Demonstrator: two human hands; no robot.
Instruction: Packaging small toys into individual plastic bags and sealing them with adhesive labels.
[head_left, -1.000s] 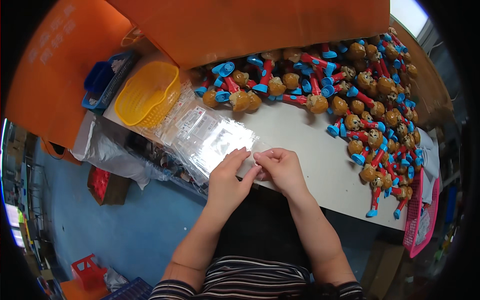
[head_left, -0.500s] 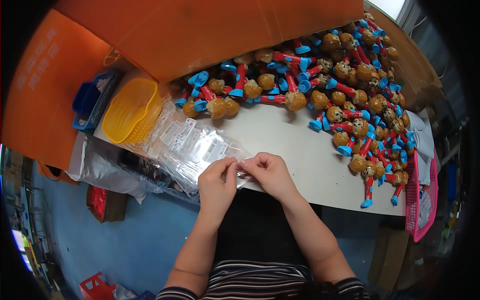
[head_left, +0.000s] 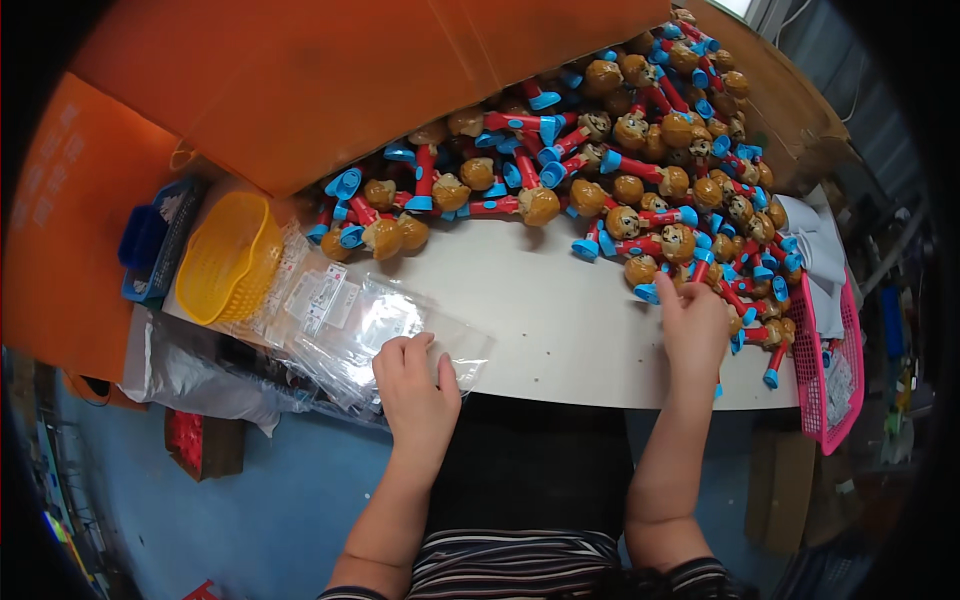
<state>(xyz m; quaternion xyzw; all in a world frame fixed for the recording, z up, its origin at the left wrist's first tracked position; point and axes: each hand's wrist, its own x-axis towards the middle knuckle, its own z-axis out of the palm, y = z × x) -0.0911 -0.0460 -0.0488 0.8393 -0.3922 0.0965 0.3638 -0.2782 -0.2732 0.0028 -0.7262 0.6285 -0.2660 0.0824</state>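
My left hand is at the near edge of a stack of clear plastic bags with printed paper inserts. Its thumb stands apart from the fingers, and one bag's clear flap spreads beyond the fingertips. My right hand reaches into the near side of a pile of toys, thumb and fingers apart. The toys have brown heads, red stems and blue ends. One toy lies just beyond the thumb. My right hand covers part of the toys beneath it, and no toy shows clearly in its grasp.
An orange board stands along the table's back. A yellow basket and a blue tray sit at the left. A pink basket with white material stands at the right edge. The white tabletop carries small specks.
My hands have parted from their meeting point at the bags. The right has moved right to the toys; the left stays by the bags with its fingers opened. The view has shifted slightly.
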